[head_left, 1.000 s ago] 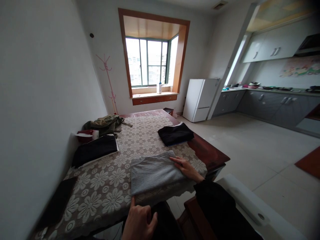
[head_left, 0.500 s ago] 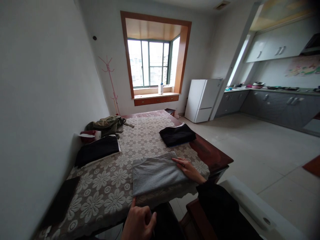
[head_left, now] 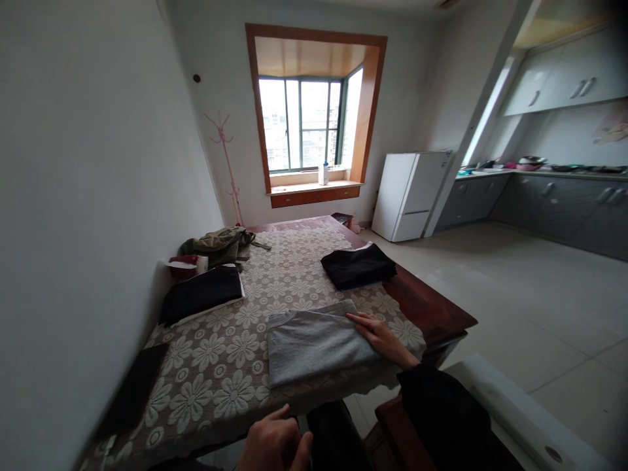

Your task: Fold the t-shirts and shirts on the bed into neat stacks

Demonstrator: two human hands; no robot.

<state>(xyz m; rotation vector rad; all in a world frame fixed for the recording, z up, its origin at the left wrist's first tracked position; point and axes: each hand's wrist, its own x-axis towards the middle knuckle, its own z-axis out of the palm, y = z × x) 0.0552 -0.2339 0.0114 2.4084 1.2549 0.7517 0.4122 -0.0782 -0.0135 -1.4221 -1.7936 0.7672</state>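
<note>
The folded grey garment (head_left: 318,340) lies on the near part of the lace-covered table (head_left: 216,366), at its near right edge. Nearest, the left hand (head_left: 275,445) hovers below the table edge, fingers loosely curled, thumb pointing forward, holding nothing. The right hand (head_left: 380,337) rests flat, palm down, fingers extended on the garment's right edge. Farther off lie a folded black garment (head_left: 358,265) on the right, another dark folded piece (head_left: 201,294) on the left
</note>
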